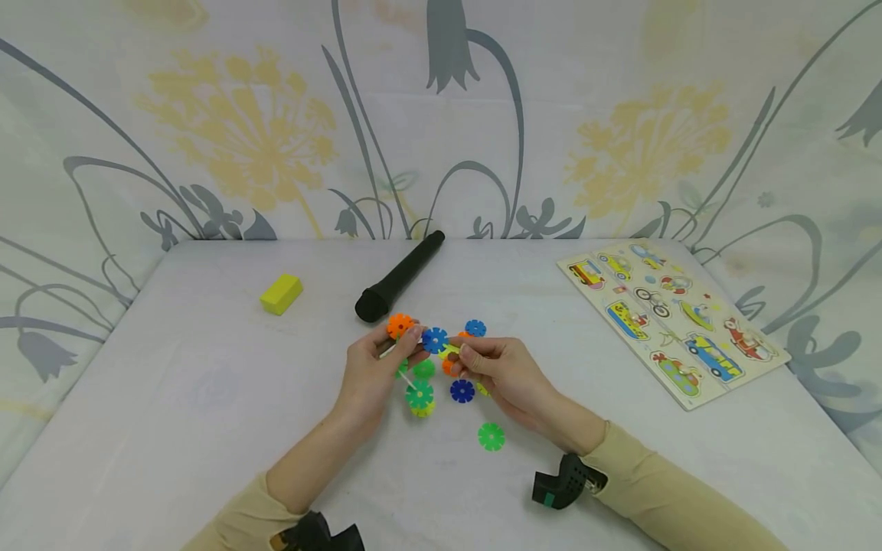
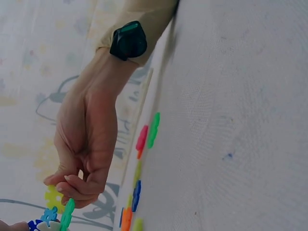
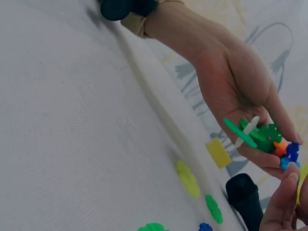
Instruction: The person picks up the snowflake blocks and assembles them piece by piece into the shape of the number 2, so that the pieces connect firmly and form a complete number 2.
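Observation:
My left hand (image 1: 365,379) holds a cluster of joined notched plastic discs. An orange disc (image 1: 400,326) and a blue disc (image 1: 435,340) sit at its top, while a teal-green disc (image 1: 419,394) hangs below. In the right wrist view, green discs (image 3: 265,137) and a white disc (image 3: 248,131) show in the cluster beside the left palm. A yellow disc (image 2: 54,197) is pinched between thumb and fingers of my right hand (image 1: 513,383). It meets the cluster near the blue disc; whether the slots are engaged I cannot tell.
Loose discs lie under and beside the hands, among them a green one (image 1: 491,437) and a dark blue one (image 1: 462,391). Beyond are a black microphone (image 1: 401,277) and a yellow block (image 1: 281,294). A picture puzzle board (image 1: 671,321) lies at right.

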Motion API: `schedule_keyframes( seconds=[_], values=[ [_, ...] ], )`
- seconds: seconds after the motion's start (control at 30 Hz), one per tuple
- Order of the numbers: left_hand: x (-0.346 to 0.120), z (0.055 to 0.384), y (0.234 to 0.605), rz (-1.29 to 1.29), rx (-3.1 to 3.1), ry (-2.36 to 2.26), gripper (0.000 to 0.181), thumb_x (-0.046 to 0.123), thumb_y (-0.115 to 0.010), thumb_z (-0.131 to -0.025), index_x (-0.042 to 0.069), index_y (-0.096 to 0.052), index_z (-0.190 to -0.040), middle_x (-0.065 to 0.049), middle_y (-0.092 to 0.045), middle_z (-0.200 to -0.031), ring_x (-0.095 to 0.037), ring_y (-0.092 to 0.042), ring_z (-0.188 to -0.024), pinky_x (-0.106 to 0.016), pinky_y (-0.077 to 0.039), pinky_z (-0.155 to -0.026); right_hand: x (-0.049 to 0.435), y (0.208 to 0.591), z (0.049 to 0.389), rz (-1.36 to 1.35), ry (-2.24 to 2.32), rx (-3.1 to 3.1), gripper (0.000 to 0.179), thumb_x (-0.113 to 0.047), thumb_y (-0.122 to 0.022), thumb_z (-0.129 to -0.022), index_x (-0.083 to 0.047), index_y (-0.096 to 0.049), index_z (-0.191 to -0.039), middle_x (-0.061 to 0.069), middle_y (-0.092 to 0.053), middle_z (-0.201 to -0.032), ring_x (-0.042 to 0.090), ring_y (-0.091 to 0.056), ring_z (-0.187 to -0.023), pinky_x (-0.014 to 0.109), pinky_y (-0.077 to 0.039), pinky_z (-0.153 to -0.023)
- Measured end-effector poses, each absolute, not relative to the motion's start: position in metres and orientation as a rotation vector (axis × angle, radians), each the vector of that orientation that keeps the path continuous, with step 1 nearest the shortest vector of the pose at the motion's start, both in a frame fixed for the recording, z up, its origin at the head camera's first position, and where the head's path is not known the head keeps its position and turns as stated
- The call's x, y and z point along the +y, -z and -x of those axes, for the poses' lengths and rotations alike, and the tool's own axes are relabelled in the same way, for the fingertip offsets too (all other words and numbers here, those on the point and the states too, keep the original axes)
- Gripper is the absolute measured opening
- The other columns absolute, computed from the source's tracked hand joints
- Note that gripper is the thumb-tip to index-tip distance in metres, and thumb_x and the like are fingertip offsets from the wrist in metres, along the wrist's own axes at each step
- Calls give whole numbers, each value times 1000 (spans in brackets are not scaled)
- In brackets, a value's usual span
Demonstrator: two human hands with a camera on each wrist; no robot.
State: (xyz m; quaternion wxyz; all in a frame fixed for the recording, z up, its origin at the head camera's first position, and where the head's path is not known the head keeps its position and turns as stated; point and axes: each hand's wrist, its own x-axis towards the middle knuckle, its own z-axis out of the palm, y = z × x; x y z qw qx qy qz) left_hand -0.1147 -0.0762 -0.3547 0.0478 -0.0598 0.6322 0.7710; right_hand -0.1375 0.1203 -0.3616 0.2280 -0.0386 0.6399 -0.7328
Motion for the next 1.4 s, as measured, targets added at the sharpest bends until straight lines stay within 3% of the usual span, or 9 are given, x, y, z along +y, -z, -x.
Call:
schedule_keyframes(
  seconds=[0.37,0.6,0.73,0.87,1.03,1.27,1.4],
  values=[
    [-76,114,356,164,2009,-2273,35,18,-63,-100,0,-62,-130,-14,-64,-125,-16,-73,-95,-23,-54,-90,120,367,136,137,2000,1746,39,-6,-47,-105,18,-48,-135,-1,-69,-85,8,-65,-82,20,-54,-81],
    [-85,118,351,119,2052,-2193,37,24,-64,-99,0,-64,-127,-15,-69,-115,-15,-72,-89,-24,-55,-89,129,362,143,442,1711,1981,48,-24,-65,-98,7,-59,-133,13,-74,-109,19,-72,-101,35,-54,-96],
    [-87,119,351,85,2062,-2140,33,22,-64,-99,-1,-65,-121,-13,-72,-108,-14,-72,-87,-25,-56,-88,135,359,147,446,1554,2155,51,-37,-66,-96,-3,-62,-134,11,-72,-119,22,-70,-106,38,-52,-100],
    [-86,120,352,51,2092,-2058,30,23,-66,-98,0,-67,-118,-10,-73,-102,-19,-73,-87,-27,-55,-91,135,357,148,410,1521,2237,39,-39,-63,-98,-9,-69,-123,4,-71,-105,21,-65,-93,35,-53,-88],
    [-86,119,354,-24,2108,-1969,31,23,-67,-97,0,-67,-118,-11,-73,-102,-28,-74,-93,-33,-55,-95,133,357,147,471,1540,2171,25,-28,-64,-99,-4,-69,-105,4,-62,-83,19,-56,-76,26,-50,-69],
    [-89,118,351,-96,2240,-1835,39,34,-68,-96,6,-66,-122,-10,-72,-107,-28,-72,-96,-40,-53,-97,131,358,146,516,1575,2064,24,-23,-63,-99,0,-67,-103,5,-65,-81,17,-60,-72,28,-56,-70],
    [-90,118,350,-72,2381,-1756,51,41,-68,-94,11,-60,-135,-9,-67,-122,-28,-60,-118,-49,-45,-105,131,359,145,539,1600,2036,24,-21,-64,-99,2,-67,-104,6,-67,-81,17,-63,-71,29,-57,-71]
  ],
)
